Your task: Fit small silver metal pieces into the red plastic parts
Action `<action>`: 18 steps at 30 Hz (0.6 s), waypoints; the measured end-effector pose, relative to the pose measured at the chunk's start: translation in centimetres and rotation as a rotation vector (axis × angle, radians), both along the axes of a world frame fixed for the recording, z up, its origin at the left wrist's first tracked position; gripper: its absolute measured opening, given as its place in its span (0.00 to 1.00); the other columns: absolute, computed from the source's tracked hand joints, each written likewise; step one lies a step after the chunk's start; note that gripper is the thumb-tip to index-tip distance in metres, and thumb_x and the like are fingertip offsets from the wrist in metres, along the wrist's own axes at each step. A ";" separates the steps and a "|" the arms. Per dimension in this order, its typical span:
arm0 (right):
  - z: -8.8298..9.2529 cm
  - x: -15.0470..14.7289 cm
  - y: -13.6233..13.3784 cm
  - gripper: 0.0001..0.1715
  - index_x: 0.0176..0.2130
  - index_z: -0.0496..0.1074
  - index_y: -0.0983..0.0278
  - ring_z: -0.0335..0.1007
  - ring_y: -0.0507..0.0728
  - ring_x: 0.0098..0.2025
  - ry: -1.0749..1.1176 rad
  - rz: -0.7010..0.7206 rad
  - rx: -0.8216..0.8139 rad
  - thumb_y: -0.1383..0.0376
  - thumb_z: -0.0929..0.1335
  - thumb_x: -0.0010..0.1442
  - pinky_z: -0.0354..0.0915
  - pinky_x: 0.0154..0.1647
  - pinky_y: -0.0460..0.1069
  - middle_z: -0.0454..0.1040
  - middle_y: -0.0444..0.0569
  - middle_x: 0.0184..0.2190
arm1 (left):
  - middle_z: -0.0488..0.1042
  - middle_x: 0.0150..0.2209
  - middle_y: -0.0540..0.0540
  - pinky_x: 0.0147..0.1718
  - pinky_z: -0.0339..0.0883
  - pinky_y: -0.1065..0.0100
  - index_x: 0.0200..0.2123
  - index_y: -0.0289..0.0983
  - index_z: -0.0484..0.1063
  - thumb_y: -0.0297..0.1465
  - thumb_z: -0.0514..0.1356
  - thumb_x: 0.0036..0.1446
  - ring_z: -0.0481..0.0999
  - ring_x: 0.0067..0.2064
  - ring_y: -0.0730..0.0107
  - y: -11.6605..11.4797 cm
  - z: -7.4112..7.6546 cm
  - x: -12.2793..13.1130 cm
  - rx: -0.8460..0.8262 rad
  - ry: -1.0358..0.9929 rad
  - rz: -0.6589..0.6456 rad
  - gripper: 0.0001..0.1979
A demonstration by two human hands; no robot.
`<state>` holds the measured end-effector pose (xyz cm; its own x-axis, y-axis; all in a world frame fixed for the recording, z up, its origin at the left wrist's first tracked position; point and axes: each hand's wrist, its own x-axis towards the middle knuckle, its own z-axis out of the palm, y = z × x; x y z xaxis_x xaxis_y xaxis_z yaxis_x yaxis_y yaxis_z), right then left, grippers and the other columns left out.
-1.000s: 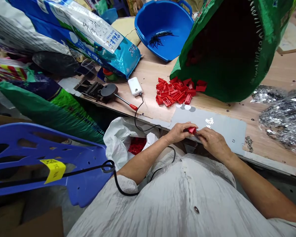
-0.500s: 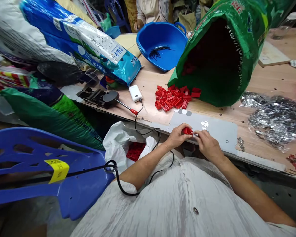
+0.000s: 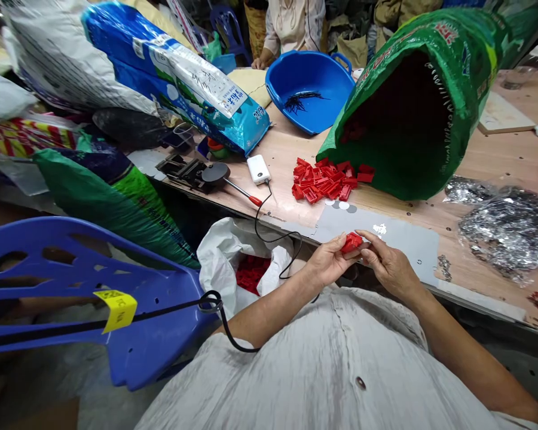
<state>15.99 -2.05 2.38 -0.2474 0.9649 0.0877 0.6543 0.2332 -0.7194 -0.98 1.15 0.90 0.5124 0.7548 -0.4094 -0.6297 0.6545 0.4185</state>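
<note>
The fingers of the left hand (image 3: pixel 329 263) are closed around a small red plastic piece (image 3: pixel 352 242), thumb on top. The fingers of the right hand (image 3: pixel 388 267) pinch the same piece from its other end. Both hands hover right at the near edge of the desk (image 3: pixel 497 161), with the piece just above the front edge of a grey mat (image 3: pixel 407 242). A few small silver bits (image 3: pixel 379 229) lie on the mat just beyond the piece, and the rest of the mat to the right is bare.

Farther back, a pile of red pieces (image 3: pixel 327 178) sits at the mouth of a green sack (image 3: pixel 412 107) lying on its side. To the right, a clear bag of silvery parts (image 3: pixel 506 230) takes up that end of the desk. A white power bank (image 3: pixel 258 169) lies left of the pile, and its black cable (image 3: pixel 269 221) drops over the desk edge. Below that edge, beside the left forearm, a white bag (image 3: pixel 226 257) holds more red pieces. A blue chair (image 3: pixel 94 298) crowds the left side, and a blue basin (image 3: pixel 311 83) stands at the back.
</note>
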 end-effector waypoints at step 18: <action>-2.4 -0.1 0.0 0.24 0.56 0.65 0.59 0.69 0.53 0.28 0.207 -0.057 -0.026 0.55 0.65 0.63 0.65 0.33 0.48 0.76 0.45 0.34 | 0.78 0.32 0.49 0.49 0.69 0.65 0.29 0.35 0.64 0.31 0.70 0.49 0.80 0.38 0.71 -1.4 -0.4 0.4 0.078 0.041 0.153 0.15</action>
